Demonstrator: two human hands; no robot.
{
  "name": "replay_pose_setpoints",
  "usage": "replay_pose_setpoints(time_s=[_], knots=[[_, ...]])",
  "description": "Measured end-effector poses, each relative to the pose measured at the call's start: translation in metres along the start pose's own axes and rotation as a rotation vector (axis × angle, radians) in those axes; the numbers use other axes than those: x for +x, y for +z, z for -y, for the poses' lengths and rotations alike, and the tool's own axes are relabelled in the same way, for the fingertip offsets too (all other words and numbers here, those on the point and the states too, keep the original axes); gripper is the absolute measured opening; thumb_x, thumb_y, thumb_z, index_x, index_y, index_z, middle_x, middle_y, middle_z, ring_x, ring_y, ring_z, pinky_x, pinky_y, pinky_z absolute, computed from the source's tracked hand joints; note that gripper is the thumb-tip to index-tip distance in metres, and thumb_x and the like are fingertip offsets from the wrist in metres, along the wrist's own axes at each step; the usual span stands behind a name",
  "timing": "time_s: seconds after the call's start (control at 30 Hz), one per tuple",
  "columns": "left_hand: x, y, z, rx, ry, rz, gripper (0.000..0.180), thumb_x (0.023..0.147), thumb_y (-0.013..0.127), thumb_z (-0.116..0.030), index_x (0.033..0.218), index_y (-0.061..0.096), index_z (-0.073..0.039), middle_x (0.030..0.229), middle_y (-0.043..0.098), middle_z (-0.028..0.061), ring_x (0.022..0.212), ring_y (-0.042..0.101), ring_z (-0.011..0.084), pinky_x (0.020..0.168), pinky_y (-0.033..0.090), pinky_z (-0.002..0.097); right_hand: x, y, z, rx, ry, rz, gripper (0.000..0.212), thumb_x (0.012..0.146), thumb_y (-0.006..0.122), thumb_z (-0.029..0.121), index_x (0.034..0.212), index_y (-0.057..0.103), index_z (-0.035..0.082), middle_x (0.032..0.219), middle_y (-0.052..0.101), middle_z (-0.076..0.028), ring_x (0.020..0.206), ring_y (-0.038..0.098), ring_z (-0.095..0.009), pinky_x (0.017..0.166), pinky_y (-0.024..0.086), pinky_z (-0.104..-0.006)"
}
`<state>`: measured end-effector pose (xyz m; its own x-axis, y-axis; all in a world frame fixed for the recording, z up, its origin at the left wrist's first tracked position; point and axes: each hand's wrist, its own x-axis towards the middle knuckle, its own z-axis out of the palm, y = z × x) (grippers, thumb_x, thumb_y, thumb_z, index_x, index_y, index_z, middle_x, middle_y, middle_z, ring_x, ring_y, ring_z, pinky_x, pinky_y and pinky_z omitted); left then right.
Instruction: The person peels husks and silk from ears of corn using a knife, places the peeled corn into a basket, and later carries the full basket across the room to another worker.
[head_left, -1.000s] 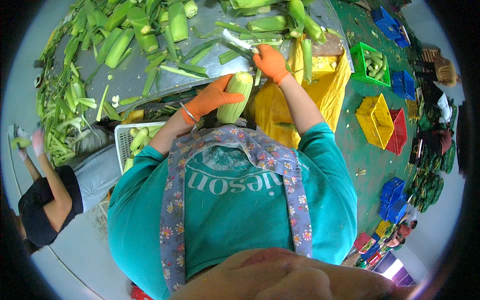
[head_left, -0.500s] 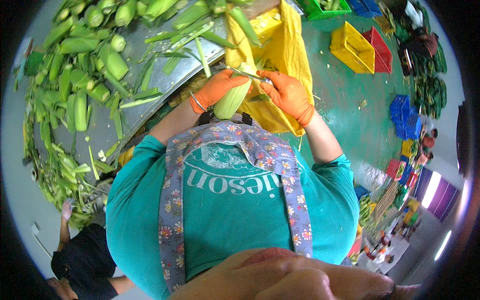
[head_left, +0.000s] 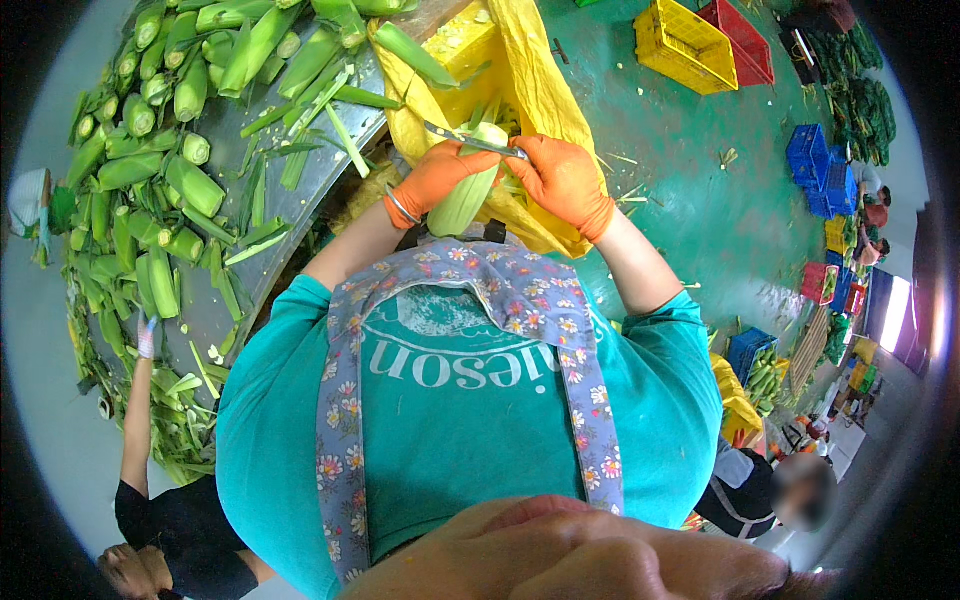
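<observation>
An ear of corn (head_left: 459,209) in pale green husk is gripped in my left hand (head_left: 432,182), which wears an orange glove. The ear tilts, with its rounded lower end toward my chest. My right hand (head_left: 566,186), also gloved in orange, is closed round a knife (head_left: 488,147). The metal blade lies across the upper part of the ear, pointing left past my left fingers. The knife's handle is mostly hidden in my right hand. Just beyond both hands, a yellow sack (head_left: 545,92) hangs open with husk pieces inside.
A metal table (head_left: 312,212) at left bears heaped unhusked corn (head_left: 195,185) and loose leaves. A co-worker's gloved hand (head_left: 146,340) reaches into the heap. Yellow (head_left: 685,50), red (head_left: 750,45) and blue crates (head_left: 822,172) stand on the green floor at right. Another person (head_left: 740,490) is at lower right.
My view has turned, so the surroundings are shifted. The knife blade reaches further left across the ear. The co-worker's hand has moved up to the heap, and a person has appeared at lower right.
</observation>
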<state>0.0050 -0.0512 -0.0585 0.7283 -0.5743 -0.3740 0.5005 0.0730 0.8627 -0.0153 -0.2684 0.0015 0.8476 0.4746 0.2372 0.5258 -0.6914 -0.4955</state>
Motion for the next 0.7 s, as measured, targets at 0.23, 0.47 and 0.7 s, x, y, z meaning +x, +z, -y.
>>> replay_pose_setpoints(time_s=[0.23, 0.47, 0.7], knots=[[0.008, 0.016, 0.005, 0.064, 0.019, -0.028, 0.033, 0.095, 0.063, -0.027, 0.118, 0.065, -0.002, 0.095, 0.071, 0.0064, 0.084, 0.067, 0.0142, 0.077, 0.053, 0.0282, -0.019, 0.009, -0.039, -0.027, 0.033, -0.012, 0.022, 0.091, 0.064, 0.031, 0.086, 0.063, 0.009, 0.075, 0.061, -0.014, 0.070, 0.063, -0.036, 0.061, 0.049, -0.0463], [0.009, 0.014, 0.011, -0.110, 0.043, 0.016, 0.039, 0.095, 0.062, -0.023, 0.125, 0.057, 0.002, 0.108, 0.068, 0.0109, 0.093, 0.066, 0.0190, 0.084, 0.054, 0.0321, -0.036, 0.012, -0.077, -0.121, 0.269, 0.198, 0.030, 0.094, 0.058, 0.038, 0.097, 0.067, 0.009, 0.086, 0.068, -0.017, 0.080, 0.066, -0.038, 0.068, 0.052, -0.0480], [-0.005, 0.000, 0.001, 0.023, 0.062, -0.028, 0.050, 0.095, 0.063, -0.024, 0.136, 0.050, 0.000, 0.107, 0.068, 0.0092, 0.095, 0.065, 0.0176, 0.087, 0.053, 0.0319, -0.120, 0.001, -0.131, -0.083, 0.690, 0.180, 0.037, 0.098, 0.053, 0.041, 0.109, 0.069, 0.010, 0.095, 0.071, -0.018, 0.088, 0.068, -0.036, 0.076, 0.053, -0.0443]])
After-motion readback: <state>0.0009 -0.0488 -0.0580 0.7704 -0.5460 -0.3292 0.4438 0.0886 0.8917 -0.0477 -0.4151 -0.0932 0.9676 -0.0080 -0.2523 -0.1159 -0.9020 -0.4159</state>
